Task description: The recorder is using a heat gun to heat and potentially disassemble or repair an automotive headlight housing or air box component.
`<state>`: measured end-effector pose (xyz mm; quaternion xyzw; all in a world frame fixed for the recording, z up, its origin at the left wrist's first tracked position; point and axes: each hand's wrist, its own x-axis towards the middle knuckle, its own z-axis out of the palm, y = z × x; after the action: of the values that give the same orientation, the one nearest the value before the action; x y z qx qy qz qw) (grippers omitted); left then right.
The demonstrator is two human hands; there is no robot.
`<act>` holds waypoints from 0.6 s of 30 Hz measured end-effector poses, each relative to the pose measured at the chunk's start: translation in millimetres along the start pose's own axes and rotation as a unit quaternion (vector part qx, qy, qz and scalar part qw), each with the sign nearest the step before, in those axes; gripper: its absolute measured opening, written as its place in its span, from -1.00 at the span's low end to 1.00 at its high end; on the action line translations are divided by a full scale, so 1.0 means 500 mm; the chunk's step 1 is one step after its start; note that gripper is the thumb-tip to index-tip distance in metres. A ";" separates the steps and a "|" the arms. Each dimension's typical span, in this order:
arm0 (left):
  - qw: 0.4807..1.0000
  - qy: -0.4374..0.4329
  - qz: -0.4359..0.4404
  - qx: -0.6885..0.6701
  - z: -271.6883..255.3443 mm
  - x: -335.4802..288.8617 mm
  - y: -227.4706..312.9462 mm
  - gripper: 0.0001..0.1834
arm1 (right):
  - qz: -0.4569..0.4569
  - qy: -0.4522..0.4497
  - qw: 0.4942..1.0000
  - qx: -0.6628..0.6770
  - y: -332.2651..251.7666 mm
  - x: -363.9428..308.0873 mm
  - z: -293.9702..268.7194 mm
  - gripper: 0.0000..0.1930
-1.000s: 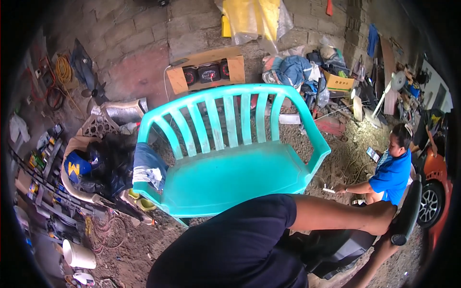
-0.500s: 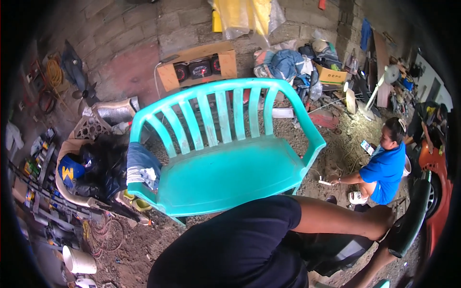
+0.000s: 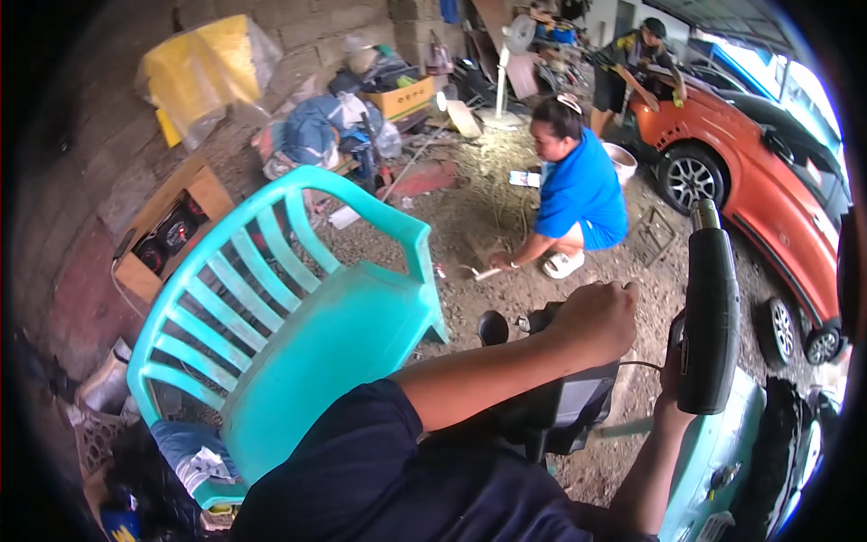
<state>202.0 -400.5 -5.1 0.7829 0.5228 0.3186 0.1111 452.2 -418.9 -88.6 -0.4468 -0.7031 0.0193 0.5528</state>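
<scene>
Clearly, the right hand [image 3: 670, 383] holds a metal-nosed, smooth cylindrical heat gun [image 3: 709, 321].

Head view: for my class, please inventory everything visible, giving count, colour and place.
Bench: 1, teal, left of centre
Cloth: 1, blue, bench's lower end
Heat gun: 1, black, right of centre
Plastic part: 1, black, lower centre
Car: 1, orange, right
Wheels: 3, black and silver, right
Crouching person: 1, blue shirt, upper centre
Standing person: 1, dark clothes, by car
Bucket: 1, white, behind crouching person
Fan: 1, white, top centre
Carton: 1, yellow-brown, top centre
Speaker box: 1, brown, left
Sheet: 1, yellow, upper left
Surface: 1, teal, lower right
Clutter: uncounted, mixed, rear
Left hand: 1, bare, by plastic part
Right hand: 1, bare, on heat gun
</scene>
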 end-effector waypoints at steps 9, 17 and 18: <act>0.994 -0.035 0.091 0.041 0.120 0.043 0.040 -0.73 | 0.176 0.067 0.966 0.177 0.065 -0.064 -0.082 -0.53; 0.992 -0.077 0.075 0.060 0.097 0.060 0.038 -0.71 | 0.181 0.106 0.968 0.139 0.052 -0.063 -0.088 -0.61; 0.992 -0.074 0.077 0.062 0.098 0.061 0.034 -0.70 | 0.198 0.099 0.963 0.156 0.060 -0.067 -0.090 -0.60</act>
<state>252.3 -372.7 -22.5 0.8475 0.4701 0.2345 0.0757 506.0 -443.8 -112.4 -0.4852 -0.5302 0.1935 0.6678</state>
